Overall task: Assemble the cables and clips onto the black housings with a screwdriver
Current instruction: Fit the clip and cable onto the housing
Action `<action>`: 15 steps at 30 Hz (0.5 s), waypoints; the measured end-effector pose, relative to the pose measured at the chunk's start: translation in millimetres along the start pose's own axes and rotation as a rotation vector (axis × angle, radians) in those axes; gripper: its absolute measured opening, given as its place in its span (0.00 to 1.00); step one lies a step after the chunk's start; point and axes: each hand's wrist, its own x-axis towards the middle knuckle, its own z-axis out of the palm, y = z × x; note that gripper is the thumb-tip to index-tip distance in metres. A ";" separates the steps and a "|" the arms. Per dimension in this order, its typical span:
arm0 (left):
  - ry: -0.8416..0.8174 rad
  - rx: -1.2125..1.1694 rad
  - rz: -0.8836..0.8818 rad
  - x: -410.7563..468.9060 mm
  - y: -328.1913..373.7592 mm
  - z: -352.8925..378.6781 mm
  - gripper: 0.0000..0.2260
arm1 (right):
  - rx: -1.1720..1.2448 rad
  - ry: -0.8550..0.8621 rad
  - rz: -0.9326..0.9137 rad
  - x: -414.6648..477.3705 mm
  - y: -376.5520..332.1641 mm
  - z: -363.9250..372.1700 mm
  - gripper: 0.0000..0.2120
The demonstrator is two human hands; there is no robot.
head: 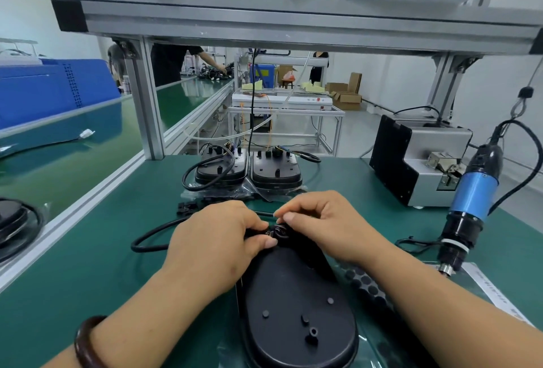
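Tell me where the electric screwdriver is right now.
In the head view, the blue-and-black electric screwdriver is at the far right, tip down, in front of the silver-and-black machine and right of the right hand.

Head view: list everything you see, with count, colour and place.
near housing: 1, black, under the hands
back housings: 2, black, side by side behind
near cable: 1, black, loops left of left hand
clips: black, count unclear, behind left hand
screwdriver: 1, blue and black, hanging right
feeder: 1, grey and black, back right
table: 1, green
bracelet: 1, dark brown, left wrist
left hand: grips near cable
right hand: fingers pinch small black part
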 end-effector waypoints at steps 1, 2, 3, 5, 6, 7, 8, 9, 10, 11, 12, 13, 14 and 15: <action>-0.007 -0.007 -0.010 0.1 0.2 -0.7 0.16 | -0.032 -0.032 0.011 0.3 0.2 -0.1 0.07; -0.014 -0.016 -0.018 0.3 0.5 -1.3 0.15 | -0.040 -0.057 0.015 0.4 -0.2 -0.8 0.06; -0.021 -0.025 -0.024 0.3 0.9 -1.7 0.15 | -0.037 -0.072 0.012 0.5 -0.7 -1.7 0.05; -0.031 -0.035 -0.029 0.3 2.0 -2.1 0.15 | -0.050 -0.076 -0.008 1.7 -1.7 -1.8 0.04; -0.033 -0.035 -0.030 0.0 2.6 -2.1 0.15 | -0.069 -0.075 -0.019 2.6 -2.2 -0.5 0.05; -0.034 -0.032 -0.030 -0.4 3.1 -1.9 0.15 | -0.091 -0.073 -0.029 3.8 -2.6 1.4 0.07; -0.033 -0.029 -0.029 -0.6 3.4 -1.6 0.15 | -0.107 -0.071 -0.034 4.9 -3.1 2.7 0.09; -0.033 -0.031 -0.030 -1.2 3.3 -1.2 0.15 | -0.111 -0.072 -0.037 5.8 -3.5 3.5 0.11; -0.035 -0.040 -0.031 -1.6 2.9 -0.5 0.15 | -0.112 -0.080 -0.039 6.2 -3.9 3.5 0.11; -0.037 -0.052 -0.031 -1.9 2.5 0.2 0.15 | -0.118 -0.091 -0.044 6.3 -4.3 3.1 0.10; -0.038 -0.063 -0.028 -1.9 1.8 0.9 0.15 | -0.133 -0.102 -0.050 6.4 -4.8 2.6 0.10; -0.039 -0.072 -0.025 -1.8 1.1 1.5 0.15 | -0.155 -0.110 -0.059 6.5 -5.4 2.1 0.09; -0.041 -0.079 -0.021 -1.6 0.3 2.0 0.15 | -0.179 -0.116 -0.068 6.6 -6.2 1.9 0.08; -0.041 -0.089 -0.017 -1.2 -0.5 2.5 0.14 | -0.198 -0.121 -0.075 6.9 -6.7 2.0 0.06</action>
